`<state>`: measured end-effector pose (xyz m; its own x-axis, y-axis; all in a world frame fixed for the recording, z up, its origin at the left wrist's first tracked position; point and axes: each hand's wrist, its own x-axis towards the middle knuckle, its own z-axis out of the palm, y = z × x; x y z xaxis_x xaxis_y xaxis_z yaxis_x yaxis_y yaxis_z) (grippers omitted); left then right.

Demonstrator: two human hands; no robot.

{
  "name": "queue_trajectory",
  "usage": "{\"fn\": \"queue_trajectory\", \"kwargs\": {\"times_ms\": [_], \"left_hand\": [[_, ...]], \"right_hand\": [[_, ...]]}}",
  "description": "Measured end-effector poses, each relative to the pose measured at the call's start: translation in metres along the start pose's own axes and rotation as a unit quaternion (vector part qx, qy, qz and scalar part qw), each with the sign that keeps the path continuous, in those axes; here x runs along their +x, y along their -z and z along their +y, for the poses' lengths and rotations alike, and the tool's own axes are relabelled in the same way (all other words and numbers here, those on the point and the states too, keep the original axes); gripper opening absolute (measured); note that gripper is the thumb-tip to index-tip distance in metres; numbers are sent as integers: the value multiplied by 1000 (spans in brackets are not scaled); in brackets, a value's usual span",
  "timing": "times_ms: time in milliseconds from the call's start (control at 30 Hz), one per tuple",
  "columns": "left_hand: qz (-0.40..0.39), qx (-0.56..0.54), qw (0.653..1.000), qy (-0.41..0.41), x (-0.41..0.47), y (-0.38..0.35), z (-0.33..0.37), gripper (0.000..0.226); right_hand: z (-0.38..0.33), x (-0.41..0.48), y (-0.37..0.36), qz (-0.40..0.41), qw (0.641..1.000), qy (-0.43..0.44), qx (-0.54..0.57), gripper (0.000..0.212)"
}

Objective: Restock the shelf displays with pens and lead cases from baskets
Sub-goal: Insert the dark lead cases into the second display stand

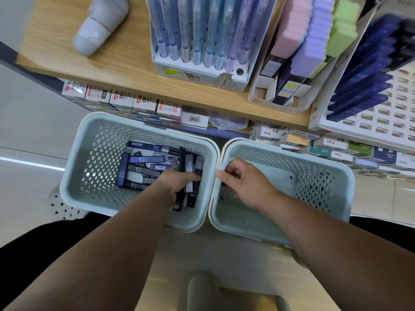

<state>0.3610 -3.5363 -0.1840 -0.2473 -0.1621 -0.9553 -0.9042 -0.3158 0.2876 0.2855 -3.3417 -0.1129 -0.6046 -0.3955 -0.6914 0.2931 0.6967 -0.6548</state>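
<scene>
Baskets [94, 153], two, perforated pale plastic: left fingers [190, 176] grip a bunch of flat dark lead cases [190, 186]; right fingers [229, 171] curl, hold unclear.

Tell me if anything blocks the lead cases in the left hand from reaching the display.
Nothing visible blocks them. The left hand grips lead cases in the open-topped left basket; the display up right has empty slots. Only the right hand, over the right basket, lies near that path.

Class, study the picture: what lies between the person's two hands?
In the head view, only the side-by-side rims of the left pale-blue perforated plastic basket and the matching right basket lie between the left hand and the right hand.
</scene>
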Motion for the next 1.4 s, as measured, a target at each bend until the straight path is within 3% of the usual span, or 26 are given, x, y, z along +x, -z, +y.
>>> {"fn": "queue_trajectory", "kwargs": {"times_ms": [67,100,233,300,433,567,700,767,900,1000,1067,1200,1333,1400], "left_hand": [[-20,2,1000,-1,27,8,-13,98],[-37,6,999,2,36,13,-15,104],[-51,32,998,17,-22,25,20,56],[-57,55,997,8,-38,40,30,43],[-57,117,991,-22,-59,79,46,69],[-60,126,989,-57,-94,110,59,45],[-90,46,990,-99,-133,144,61,75],[-94,7,987,-128,-152,158,55,64],[-89,-100,973,-186,-181,187,37,35],[-67,-185,958,-208,-180,203,26,18],[-56,-234,950,-201,-168,208,18,18],[-76,-312,930,-180,-151,205,5,14],[-83,-350,914,-186,-138,221,-5,56],[-82,-360,911,-183,-135,226,-8,65]], "right_hand": [[0,1,-1,2,1000,0,-8,31],[1,1,-1,5,1000,1,-11,31],[1,1,1,17,999,9,-40,33],[-2,1,2,21,997,15,-72,33],[-19,-4,5,68,984,41,-162,28],[-46,-17,-2,144,952,143,-229,27],[-74,-19,-27,108,956,190,-198,17],[-86,-13,-44,59,964,167,-199,12],[-104,11,-77,-42,969,53,-239,55],[-106,32,-93,-51,963,-13,-264,67],[-102,44,-105,-50,968,-43,-244,68],[-86,68,-120,-22,948,-55,-313,74],[-75,78,-137,32,922,-14,-385,68],[-69,83,-147,33,912,12,-408,64]]}}
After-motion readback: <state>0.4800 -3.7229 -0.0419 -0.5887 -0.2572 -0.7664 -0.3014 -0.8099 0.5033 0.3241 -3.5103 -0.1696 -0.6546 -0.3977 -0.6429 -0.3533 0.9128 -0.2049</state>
